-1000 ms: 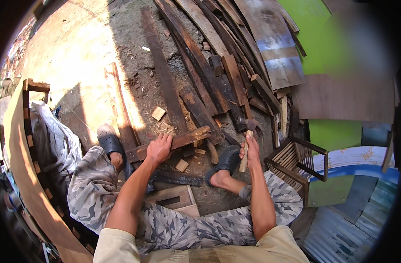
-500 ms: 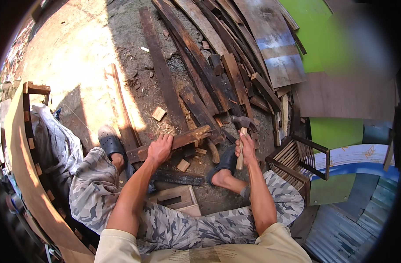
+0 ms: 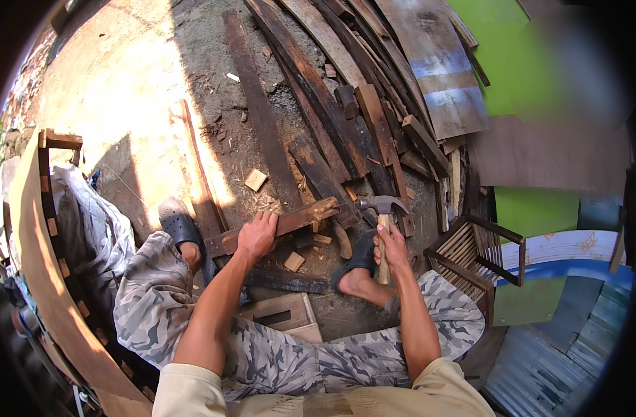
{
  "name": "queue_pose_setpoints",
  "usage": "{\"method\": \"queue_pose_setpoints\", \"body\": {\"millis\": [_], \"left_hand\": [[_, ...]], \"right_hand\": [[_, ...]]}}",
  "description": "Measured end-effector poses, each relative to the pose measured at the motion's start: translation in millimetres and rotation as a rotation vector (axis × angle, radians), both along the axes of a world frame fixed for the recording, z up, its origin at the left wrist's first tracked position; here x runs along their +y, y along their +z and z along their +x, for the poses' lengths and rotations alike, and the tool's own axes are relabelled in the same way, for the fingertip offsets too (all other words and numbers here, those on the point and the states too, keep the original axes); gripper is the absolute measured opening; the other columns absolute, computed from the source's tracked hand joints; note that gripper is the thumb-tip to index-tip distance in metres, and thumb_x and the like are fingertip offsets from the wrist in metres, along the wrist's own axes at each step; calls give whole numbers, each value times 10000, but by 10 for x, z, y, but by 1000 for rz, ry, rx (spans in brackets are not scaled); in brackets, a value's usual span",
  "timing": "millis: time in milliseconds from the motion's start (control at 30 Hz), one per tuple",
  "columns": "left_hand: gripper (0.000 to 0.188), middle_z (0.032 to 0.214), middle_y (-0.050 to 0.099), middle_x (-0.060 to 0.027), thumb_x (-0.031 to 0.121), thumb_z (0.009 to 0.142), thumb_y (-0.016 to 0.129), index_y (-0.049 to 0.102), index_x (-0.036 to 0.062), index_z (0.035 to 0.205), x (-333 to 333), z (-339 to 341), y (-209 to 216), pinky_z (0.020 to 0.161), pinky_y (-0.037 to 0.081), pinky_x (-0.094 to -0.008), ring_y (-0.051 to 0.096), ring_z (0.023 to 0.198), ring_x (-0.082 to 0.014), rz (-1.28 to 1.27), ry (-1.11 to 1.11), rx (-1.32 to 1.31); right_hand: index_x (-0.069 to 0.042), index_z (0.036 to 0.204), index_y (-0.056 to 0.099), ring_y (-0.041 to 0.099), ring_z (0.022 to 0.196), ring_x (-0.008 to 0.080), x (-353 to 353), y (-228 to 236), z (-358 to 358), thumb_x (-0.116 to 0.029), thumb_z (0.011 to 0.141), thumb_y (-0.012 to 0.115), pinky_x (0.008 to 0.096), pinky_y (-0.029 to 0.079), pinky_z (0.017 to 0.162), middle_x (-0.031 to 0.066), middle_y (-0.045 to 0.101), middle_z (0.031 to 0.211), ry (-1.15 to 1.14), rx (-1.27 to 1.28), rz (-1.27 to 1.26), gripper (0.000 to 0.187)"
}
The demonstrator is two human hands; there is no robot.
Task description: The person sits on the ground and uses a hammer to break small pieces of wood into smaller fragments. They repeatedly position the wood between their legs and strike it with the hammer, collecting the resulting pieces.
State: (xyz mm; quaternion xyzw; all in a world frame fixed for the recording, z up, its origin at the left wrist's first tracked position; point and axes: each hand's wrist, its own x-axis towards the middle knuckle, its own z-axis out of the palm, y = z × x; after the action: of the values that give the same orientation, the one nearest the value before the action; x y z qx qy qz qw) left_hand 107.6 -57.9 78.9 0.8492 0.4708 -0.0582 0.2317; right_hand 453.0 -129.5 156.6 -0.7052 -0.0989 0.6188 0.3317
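Observation:
My left hand (image 3: 258, 235) is closed over a short dark wooden board (image 3: 297, 218), which lies slanted in front of me with its rough, pale-worn end pointing right. In my right hand (image 3: 392, 245) is a claw hammer (image 3: 383, 206), gripped by its light wooden handle with the metal head up. The hammer head is to the right of the board's end, apart from it. Just beyond the board rests a small square wood block (image 3: 255, 180). A second block (image 3: 294, 262) lies on the near side. Below the board's right end a curved wooden handle (image 3: 342, 240) shows; its other end is hidden.
Long dark planks (image 3: 311, 90) are piled ahead and to the right. A slatted wooden rack (image 3: 471, 254) stands at my right, near corrugated metal sheets (image 3: 540, 368). At left are a curved wooden panel (image 3: 36, 250) and white sacking (image 3: 99, 208). A wooden frame (image 3: 279, 309) lies between my legs.
The hammer has turned in my right hand, so its head now shows side-on with the claw to the right. My left hand keeps its hold on the board. The view has shifted slightly.

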Motion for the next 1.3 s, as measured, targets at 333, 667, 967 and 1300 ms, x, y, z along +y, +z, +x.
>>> {"method": "queue_pose_setpoints", "body": {"millis": [333, 667, 967, 1300], "left_hand": [[252, 1030, 561, -86, 133, 830, 620, 509, 66, 1047, -25, -16, 22, 718, 599, -387, 614, 1046, -272, -3, -9, 0], [276, 1027, 572, -88, 146, 818, 644, 514, 64, 1048, -103, -48, -75, 726, 598, -402, 619, 1051, -273, 7, 18, -13], [292, 1025, 572, -97, 147, 816, 649, 508, 57, 1055, 24, -14, -80, 720, 599, -406, 626, 1034, -282, 22, 14, 11], [140, 1006, 574, -83, 143, 896, 534, 517, 77, 1017, -24, -8, -83, 692, 600, -388, 633, 1008, -263, 39, 22, 8]], "right_hand": [[-88, 1168, 516, 449, 405, 94, 107, 25, 18, -319, 1014, 594, 257, 385, 344, 11, 514, 711, 149, -29, 8, 288], [-113, 1296, 509, 444, 430, 93, 15, 67, -94, -332, 1022, 566, 262, 384, 366, 12, 496, 724, 96, 26, -13, 356], [-79, 1280, 495, 487, 474, 89, 179, 6, -96, -299, 1011, 599, 252, 409, 403, 10, 526, 733, 325, 28, -55, 363], [-82, 1429, 462, 498, 466, 83, 307, 262, -279, -300, 1004, 620, 255, 396, 374, 14, 558, 722, 324, -4, 1, 503]]}}
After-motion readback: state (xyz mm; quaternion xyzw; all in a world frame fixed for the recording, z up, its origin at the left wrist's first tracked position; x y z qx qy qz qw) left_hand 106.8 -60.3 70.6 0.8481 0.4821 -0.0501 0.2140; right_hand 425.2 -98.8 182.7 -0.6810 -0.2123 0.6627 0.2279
